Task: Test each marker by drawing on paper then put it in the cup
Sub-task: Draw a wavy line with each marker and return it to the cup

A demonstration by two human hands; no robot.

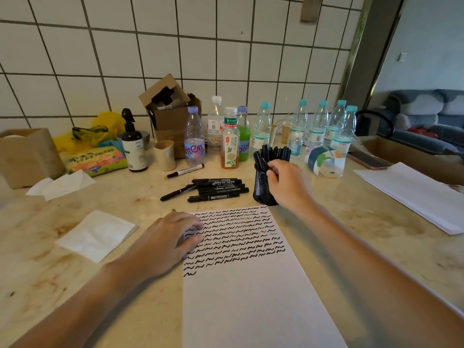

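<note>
Black mesh cup [262,189], cylindrical, is bristling with slim black markers [275,153]. Right hand [286,183] is gripping its rim. Left hand [173,238] is pressing flat, fingers relaxed, on scribbled white paper [251,285].

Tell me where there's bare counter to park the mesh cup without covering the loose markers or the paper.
Bare counter lies right of the test paper, between it and the white sheets at the far right. A smaller patch sits between the folded tissue and the loose markers. The back, along the bottles, is crowded. The right hand grips the mesh cup.
</note>
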